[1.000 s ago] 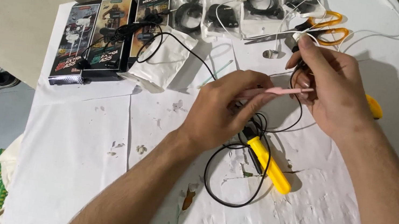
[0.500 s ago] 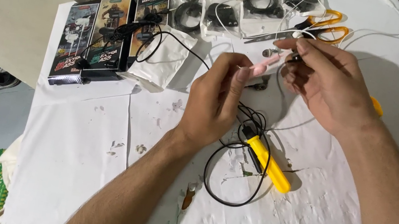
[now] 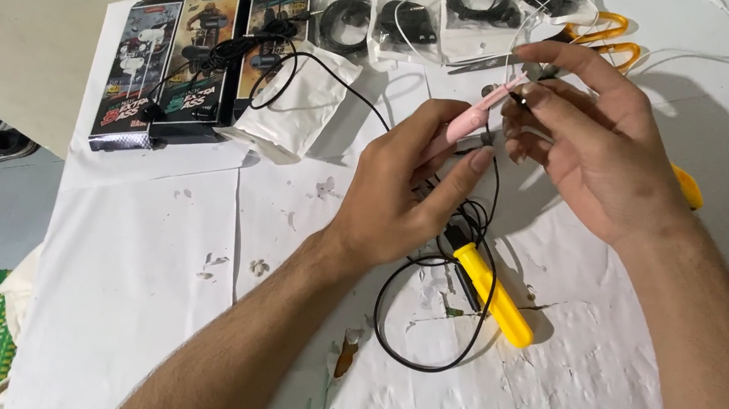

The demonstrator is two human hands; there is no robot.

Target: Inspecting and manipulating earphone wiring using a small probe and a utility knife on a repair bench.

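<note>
Two bare forearms come into view from the lower edge, both uncovered from elbow to wrist, with no sleeve, cuff or glove on either. The left hand is bare, with no ring, watch or band at its wrist, and fine dark hair runs along its forearm. The right hand is likewise bare of rings and wristwear, its forearm also lightly haired. The fingernails on both are short and unpainted.
</note>
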